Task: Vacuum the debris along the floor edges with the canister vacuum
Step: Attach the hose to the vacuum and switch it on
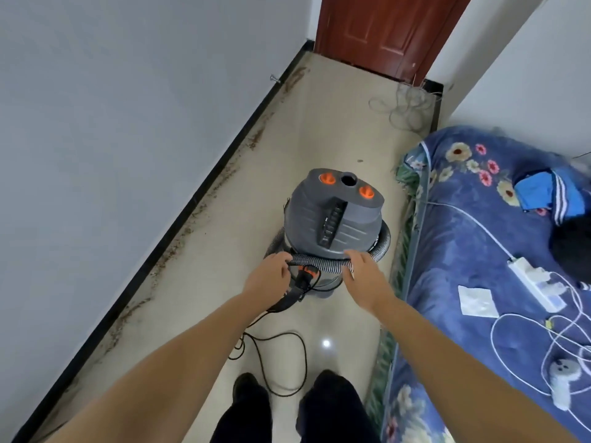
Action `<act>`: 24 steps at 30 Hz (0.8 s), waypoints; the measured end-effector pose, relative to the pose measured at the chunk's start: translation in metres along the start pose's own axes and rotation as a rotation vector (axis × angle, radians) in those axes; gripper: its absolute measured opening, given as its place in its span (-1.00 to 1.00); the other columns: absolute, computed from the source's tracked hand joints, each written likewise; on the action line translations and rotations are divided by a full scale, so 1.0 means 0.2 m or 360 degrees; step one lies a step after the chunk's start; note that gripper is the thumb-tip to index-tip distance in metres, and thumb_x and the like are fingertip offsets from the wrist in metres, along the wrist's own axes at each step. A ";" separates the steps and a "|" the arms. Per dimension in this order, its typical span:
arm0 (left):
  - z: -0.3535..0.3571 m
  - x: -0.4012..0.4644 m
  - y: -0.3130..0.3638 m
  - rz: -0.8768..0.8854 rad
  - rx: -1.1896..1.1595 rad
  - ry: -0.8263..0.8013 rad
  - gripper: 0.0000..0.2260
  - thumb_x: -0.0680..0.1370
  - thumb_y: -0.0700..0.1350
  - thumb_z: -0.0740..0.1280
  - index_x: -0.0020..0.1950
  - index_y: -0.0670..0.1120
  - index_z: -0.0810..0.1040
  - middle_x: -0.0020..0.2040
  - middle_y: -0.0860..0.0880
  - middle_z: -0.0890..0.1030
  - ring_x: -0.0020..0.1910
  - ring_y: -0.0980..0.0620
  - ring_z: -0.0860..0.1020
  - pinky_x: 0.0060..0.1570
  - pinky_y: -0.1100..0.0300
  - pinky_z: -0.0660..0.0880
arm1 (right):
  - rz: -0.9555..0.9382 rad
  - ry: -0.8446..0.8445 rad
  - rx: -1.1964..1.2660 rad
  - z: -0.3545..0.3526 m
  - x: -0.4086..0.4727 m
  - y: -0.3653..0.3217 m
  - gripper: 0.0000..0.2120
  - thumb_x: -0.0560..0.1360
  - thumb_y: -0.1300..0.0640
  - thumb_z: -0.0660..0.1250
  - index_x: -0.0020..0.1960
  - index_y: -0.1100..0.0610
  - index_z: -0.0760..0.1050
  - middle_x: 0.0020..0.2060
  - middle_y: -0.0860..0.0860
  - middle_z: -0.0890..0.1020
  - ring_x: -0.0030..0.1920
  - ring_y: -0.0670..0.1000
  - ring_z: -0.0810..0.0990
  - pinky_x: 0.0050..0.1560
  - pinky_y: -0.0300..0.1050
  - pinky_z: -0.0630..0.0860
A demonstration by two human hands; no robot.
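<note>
A grey canister vacuum (334, 215) with two orange knobs stands on the beige floor in the middle of the corridor. Its ribbed grey hose (315, 261) is wrapped round the body. My left hand (270, 278) grips the hose at the near left side, beside an orange-and-black fitting (303, 276). My right hand (363, 271) curls over the hose at the near right. A black power cord (281, 362) loops on the floor toward my feet. Brown debris (224, 183) lies in a strip along the left skirting.
A black skirting and white wall (128, 139) run along the left. A bed with a blue floral cover (473, 251) fills the right, carrying a white power strip (531, 282), cables and clothes. A red-brown door (387, 30) closes the far end, with tangled wire (403, 107) before it.
</note>
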State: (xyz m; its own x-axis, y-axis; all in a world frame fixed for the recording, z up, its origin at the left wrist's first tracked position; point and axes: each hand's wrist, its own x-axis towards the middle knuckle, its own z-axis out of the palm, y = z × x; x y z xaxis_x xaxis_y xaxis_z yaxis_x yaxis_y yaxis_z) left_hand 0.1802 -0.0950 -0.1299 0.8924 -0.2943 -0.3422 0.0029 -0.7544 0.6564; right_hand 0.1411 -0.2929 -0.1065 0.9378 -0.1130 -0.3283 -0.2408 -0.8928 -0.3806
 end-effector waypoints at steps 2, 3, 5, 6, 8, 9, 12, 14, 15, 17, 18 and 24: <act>0.04 0.12 0.02 -0.0072 -0.0042 0.0022 -0.72 0.62 -0.17 0.06 0.27 -0.07 0.45 0.09 -0.10 0.53 -0.04 -0.03 0.51 -0.07 0.19 0.37 | -0.0053 -0.0050 -0.0025 -0.03 0.17 0.02 -0.62 0.62 0.11 0.10 0.42 0.16 0.27 0.34 0.15 0.37 0.27 0.13 0.41 0.26 0.01 0.37; 0.07 0.18 0.03 -0.0117 -0.0081 0.0043 -0.71 0.61 -0.17 0.06 0.27 -0.07 0.46 0.10 -0.10 0.54 0.00 -0.06 0.52 -0.04 0.15 0.39 | -0.0097 -0.0078 -0.0056 -0.04 0.26 0.03 -0.62 0.62 0.11 0.10 0.42 0.16 0.27 0.34 0.15 0.37 0.27 0.14 0.41 0.26 0.04 0.37; 0.14 0.31 0.04 -0.0241 -0.0184 0.0100 -0.70 0.61 -0.18 0.06 0.28 -0.10 0.46 0.13 -0.11 0.55 -0.01 -0.08 0.53 0.02 0.11 0.44 | -0.0198 -0.0132 -0.0160 -0.05 0.46 0.06 -0.62 0.62 0.10 0.09 0.42 0.14 0.27 0.35 0.14 0.37 0.31 0.15 0.37 0.27 0.09 0.35; 0.18 0.37 0.04 -0.0328 -0.0253 0.0131 -0.70 0.61 -0.19 0.06 0.28 -0.12 0.46 0.13 -0.12 0.56 -0.08 -0.08 0.53 0.00 0.09 0.46 | -0.0259 -0.0154 -0.0220 -0.05 0.56 0.07 -0.62 0.62 0.09 0.09 0.42 0.13 0.28 0.34 0.13 0.37 0.31 0.15 0.36 0.26 0.09 0.35; 0.27 0.50 0.05 -0.0600 -0.0488 0.0204 -0.70 0.60 -0.22 0.06 0.26 -0.15 0.47 0.10 -0.15 0.58 -0.20 -0.08 0.52 -0.08 0.09 0.48 | -0.0408 -0.0169 -0.0372 -0.03 0.76 0.11 -0.64 0.62 0.09 0.09 0.40 0.11 0.31 0.33 0.10 0.40 0.30 0.13 0.36 0.24 0.07 0.33; 0.33 0.57 0.04 -0.0766 -0.0650 0.0247 -0.71 0.60 -0.23 0.07 0.26 -0.15 0.46 0.10 -0.17 0.59 -0.15 -0.12 0.55 -0.07 0.07 0.49 | -0.0486 -0.0154 -0.0469 -0.02 0.87 0.13 -0.64 0.61 0.08 0.10 0.39 0.09 0.33 0.33 0.07 0.40 0.32 0.11 0.34 0.27 0.07 0.29; 0.49 0.76 -0.02 -0.1200 -0.1070 0.0324 -0.70 0.60 -0.21 0.12 0.31 -0.22 0.43 0.25 -0.23 0.52 0.22 -0.20 0.49 0.22 0.02 0.43 | -0.0624 -0.0173 -0.0752 0.05 1.13 0.21 -0.61 0.62 0.04 0.07 0.44 0.02 0.26 0.47 0.07 0.21 0.49 0.07 0.07 0.42 0.21 0.01; 0.60 0.87 -0.08 -0.1450 -0.1197 0.0352 -0.66 0.62 -0.15 0.10 0.33 -0.27 0.39 0.29 -0.25 0.47 0.28 -0.21 0.44 0.24 0.03 0.38 | -0.0693 -0.0251 -0.0908 0.10 1.26 0.27 -0.55 0.63 -0.02 0.00 0.51 -0.01 0.12 0.54 0.05 0.00 0.53 0.08 -0.16 0.42 0.30 -0.14; 0.65 0.92 -0.11 -0.1561 -0.1248 0.0351 -0.64 0.62 -0.11 0.09 0.34 -0.28 0.39 0.28 -0.24 0.48 0.27 -0.21 0.45 0.21 0.05 0.38 | -0.0714 -0.0308 -0.0970 0.13 1.31 0.31 -0.53 0.64 -0.05 -0.03 0.53 -0.02 0.06 0.55 0.04 -0.07 0.52 0.09 -0.22 0.41 0.33 -0.17; 0.76 0.98 -0.18 -0.1688 -0.1447 0.0350 -0.63 0.63 -0.07 0.09 0.33 -0.27 0.41 0.20 -0.19 0.55 0.23 -0.20 0.48 0.09 0.11 0.40 | -0.0745 -0.0401 -0.1043 0.19 1.34 0.40 -0.51 0.64 -0.08 -0.07 0.54 -0.05 -0.02 0.55 0.01 -0.14 0.51 0.10 -0.28 0.39 0.37 -0.18; 0.82 1.00 -0.20 -0.1717 -0.1627 0.0375 -0.63 0.63 -0.06 0.10 0.31 -0.27 0.42 0.12 -0.17 0.58 0.21 -0.20 0.50 0.01 0.12 0.41 | -0.0771 -0.0409 -0.1052 0.22 1.34 0.45 -0.50 0.64 -0.08 -0.06 0.54 -0.06 -0.05 0.54 -0.01 -0.16 0.51 0.11 -0.30 0.39 0.39 -0.18; 0.95 1.12 -0.30 -0.1911 -0.2584 0.0645 -0.76 0.53 -0.02 0.32 -0.01 -0.20 0.51 -0.18 -0.12 0.57 -0.21 -0.13 0.57 -0.22 0.06 0.52 | -0.0864 -0.0230 -0.1016 0.32 1.35 0.55 -0.48 0.62 -0.10 -0.05 0.54 -0.05 -0.04 0.54 -0.01 -0.16 0.50 0.14 -0.32 0.35 0.43 -0.22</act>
State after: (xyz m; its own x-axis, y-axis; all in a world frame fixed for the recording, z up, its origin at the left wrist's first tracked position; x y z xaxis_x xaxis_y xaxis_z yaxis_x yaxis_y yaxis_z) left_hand 0.2944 -0.2284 -0.3742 0.1675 0.1354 -0.9765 0.6449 0.7342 0.2124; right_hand 0.3527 -0.3939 -0.2920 0.8308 0.4203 -0.3650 0.4614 -0.8867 0.0291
